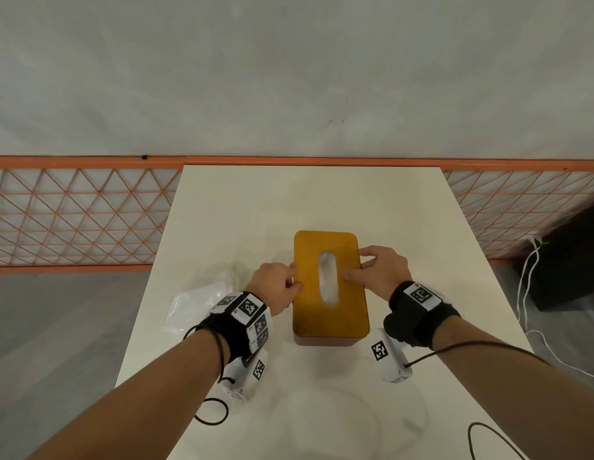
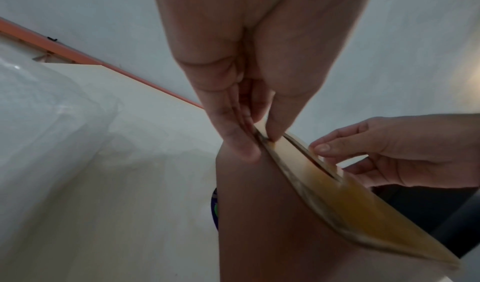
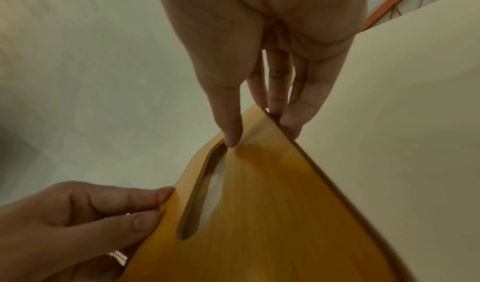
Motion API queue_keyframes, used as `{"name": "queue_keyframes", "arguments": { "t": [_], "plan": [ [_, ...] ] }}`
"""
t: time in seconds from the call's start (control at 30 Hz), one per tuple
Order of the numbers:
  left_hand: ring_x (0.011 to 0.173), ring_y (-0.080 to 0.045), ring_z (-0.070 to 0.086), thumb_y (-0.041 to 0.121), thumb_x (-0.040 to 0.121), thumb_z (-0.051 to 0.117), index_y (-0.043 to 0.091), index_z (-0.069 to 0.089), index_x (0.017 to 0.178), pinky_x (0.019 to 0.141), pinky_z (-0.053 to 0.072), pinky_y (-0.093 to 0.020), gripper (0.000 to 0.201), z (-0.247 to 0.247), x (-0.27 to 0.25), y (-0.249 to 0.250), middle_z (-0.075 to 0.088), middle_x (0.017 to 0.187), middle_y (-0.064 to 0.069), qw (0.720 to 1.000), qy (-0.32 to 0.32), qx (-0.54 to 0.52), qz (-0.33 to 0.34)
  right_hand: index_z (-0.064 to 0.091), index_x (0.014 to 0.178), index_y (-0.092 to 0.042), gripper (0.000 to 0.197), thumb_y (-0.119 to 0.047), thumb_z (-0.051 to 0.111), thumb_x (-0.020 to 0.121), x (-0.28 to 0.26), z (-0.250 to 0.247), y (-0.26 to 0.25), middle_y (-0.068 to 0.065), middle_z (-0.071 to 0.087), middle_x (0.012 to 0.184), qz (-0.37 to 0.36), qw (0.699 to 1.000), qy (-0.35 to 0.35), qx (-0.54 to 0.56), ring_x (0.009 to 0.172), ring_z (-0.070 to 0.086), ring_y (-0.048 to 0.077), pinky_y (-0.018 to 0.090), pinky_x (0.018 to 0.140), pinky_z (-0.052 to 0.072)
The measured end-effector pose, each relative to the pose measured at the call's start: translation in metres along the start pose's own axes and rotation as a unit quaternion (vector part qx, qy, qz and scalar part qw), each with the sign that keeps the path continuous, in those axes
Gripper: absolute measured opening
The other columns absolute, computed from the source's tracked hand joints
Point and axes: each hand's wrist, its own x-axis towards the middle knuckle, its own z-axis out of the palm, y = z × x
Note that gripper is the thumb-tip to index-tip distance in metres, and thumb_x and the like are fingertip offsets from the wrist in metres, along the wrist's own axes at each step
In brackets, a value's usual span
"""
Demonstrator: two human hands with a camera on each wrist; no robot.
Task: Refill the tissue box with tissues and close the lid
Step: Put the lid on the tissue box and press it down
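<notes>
Now the wooden lid (image 1: 332,283) is lying on top of the tissue box (image 1: 325,341), which is standing near the middle of the table (image 1: 255,200), its long axis running from near to far. Both hands are meeting it across the short way. The left hand (image 1: 277,287) is pinching the lid's left edge, thumb on top and fingers against the side below. The right hand (image 1: 382,270) is clamping the right edge, its thumb (image 3: 230,122) pressing the top beside the long slot (image 1: 328,278) and its fingers curling under the rim. White tissue is showing through the slot, so the refill is probably done. From the wrist views the lid looks slightly lifted off the box, though I cannot tell for sure. The coming move is likely straight down, evenly on both sides. An empty plastic wrapper (image 1: 202,300) is lying to the left.
</notes>
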Motion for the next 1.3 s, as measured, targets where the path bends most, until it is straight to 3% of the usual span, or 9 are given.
{"name": "queue_keyframes", "arguments": {
  "t": [0.07, 0.13, 0.23, 0.37, 0.47, 0.63, 0.8, 1.0, 1.3],
  "plan": [
    [0.081, -0.025, 0.069, 0.024, 0.095, 0.055, 0.009, 0.056, 0.132, 0.089, 0.054, -0.036, 0.04, -0.003, 0.0, -0.004, 0.071, 0.102, -0.01, 1.0, -0.014, -0.028, 0.0, 0.051, 0.131, -0.021, 0.08, -0.05, 0.083, 0.064, 0.003, -0.002, -0.004, 0.007, 0.068, 0.113, -0.006, 1.0, -0.019, -0.022, 0.099, 0.067, 0.028, 0.046, 0.089, 0.057],
    [0.078, -0.027, 0.069, 0.02, 0.094, 0.058, 0.009, 0.053, 0.136, 0.087, 0.055, -0.035, 0.044, -0.005, 0.0, -0.008, 0.067, 0.106, -0.007, 0.997, -0.037, -0.063, -0.001, 0.042, 0.138, -0.021, 0.091, -0.054, 0.081, 0.063, 0.007, -0.005, -0.012, 0.01, 0.058, 0.128, -0.033, 0.997, -0.027, -0.064, 0.107, 0.063, 0.031, 0.047, 0.088, 0.057],
    [0.076, -0.029, 0.069, 0.013, 0.093, 0.059, 0.01, 0.048, 0.139, 0.082, 0.057, -0.036, 0.046, -0.004, -0.004, -0.012, 0.058, 0.107, -0.004, 0.994, -0.048, -0.102, -0.009, 0.034, 0.147, -0.023, 0.094, -0.06, 0.074, 0.07, 0.018, -0.007, -0.032, 0.006, 0.028, 0.155, -0.127, 0.977, -0.033, -0.17, 0.132, 0.046, 0.032, 0.045, 0.103, 0.046],
    [0.069, -0.016, 0.063, 0.016, 0.097, 0.053, 0.018, 0.033, 0.149, 0.078, 0.051, -0.025, 0.056, 0.003, -0.008, -0.012, 0.054, 0.106, 0.004, 0.995, -0.045, -0.089, -0.001, 0.033, 0.15, -0.028, 0.09, -0.057, 0.073, 0.074, 0.042, -0.002, -0.067, 0.002, 0.029, 0.16, -0.198, 0.93, -0.129, -0.281, 0.145, 0.03, 0.027, 0.044, 0.117, 0.029],
    [0.072, -0.016, 0.064, 0.019, 0.098, 0.05, 0.024, 0.026, 0.151, 0.081, 0.049, -0.023, 0.058, 0.006, -0.01, -0.015, 0.054, 0.109, 0.005, 0.994, -0.048, -0.099, -0.007, 0.045, 0.143, -0.031, 0.066, -0.058, 0.061, 0.085, 0.054, 0.007, -0.083, 0.001, 0.045, 0.151, -0.168, 0.93, -0.182, -0.271, 0.136, 0.044, 0.027, 0.04, 0.109, 0.036],
    [0.083, -0.016, 0.056, 0.026, 0.099, 0.048, 0.026, 0.023, 0.152, 0.084, 0.045, -0.024, 0.058, 0.006, -0.013, -0.016, 0.058, 0.12, -0.003, 0.995, -0.07, -0.073, 0.013, 0.068, 0.111, -0.023, 0.047, -0.06, 0.061, 0.084, 0.064, 0.022, -0.095, 0.004, 0.065, 0.12, -0.131, 0.956, -0.132, -0.229, 0.098, 0.059, 0.024, 0.032, 0.079, 0.045],
    [0.107, -0.022, 0.054, 0.03, 0.098, 0.048, 0.031, 0.011, 0.154, 0.097, 0.04, -0.028, 0.067, 0.01, -0.016, -0.015, 0.057, 0.129, -0.005, 0.995, -0.091, -0.023, 0.02, 0.07, 0.102, -0.016, 0.057, -0.065, 0.071, 0.072, 0.07, 0.033, -0.099, 0.003, 0.07, 0.102, -0.093, 0.956, -0.127, -0.247, 0.089, 0.062, 0.022, 0.032, 0.075, 0.053],
    [0.088, -0.014, 0.051, 0.041, 0.098, 0.045, 0.033, 0.002, 0.153, 0.097, 0.044, -0.03, 0.071, 0.018, -0.02, -0.014, 0.057, 0.133, -0.002, 0.993, -0.09, -0.072, 0.022, 0.071, 0.1, -0.015, 0.053, -0.059, 0.075, 0.07, 0.068, 0.038, -0.101, 0.004, 0.071, 0.097, -0.079, 0.967, -0.096, -0.223, 0.085, 0.065, 0.023, 0.03, 0.067, 0.051],
    [0.102, -0.022, 0.061, 0.051, 0.096, 0.04, 0.032, -0.014, 0.151, 0.098, 0.049, -0.041, 0.079, 0.03, -0.016, -0.017, 0.055, 0.136, -0.002, 0.993, -0.1, -0.047, 0.028, 0.075, 0.102, -0.017, 0.049, -0.057, 0.072, 0.074, 0.063, 0.042, -0.099, 0.003, 0.074, 0.102, -0.08, 0.97, -0.079, -0.216, 0.082, 0.064, 0.022, 0.028, 0.066, 0.049]
  ]
}}
